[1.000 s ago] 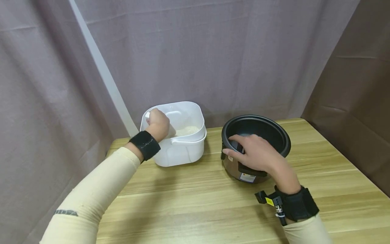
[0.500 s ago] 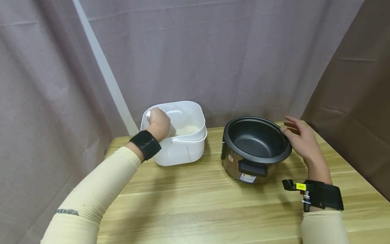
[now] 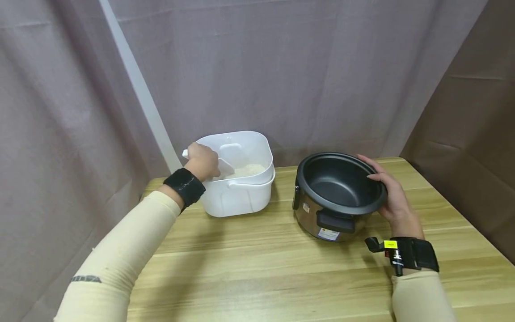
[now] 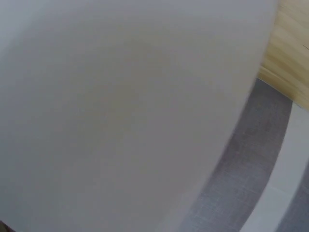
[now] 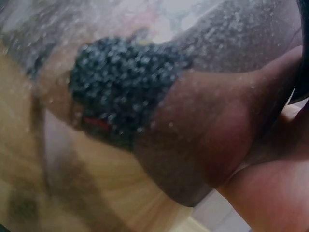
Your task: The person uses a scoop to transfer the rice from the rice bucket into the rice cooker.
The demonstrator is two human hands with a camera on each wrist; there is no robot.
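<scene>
The left hand (image 3: 203, 162) is gripping a white scoop (image 3: 223, 169) inside the rice tub (image 3: 237, 197), its handle pointing left, while the right hand (image 3: 388, 193) is cupping the pot (image 3: 338, 197) standing right of it on the table (image 3: 261, 264).
</scene>
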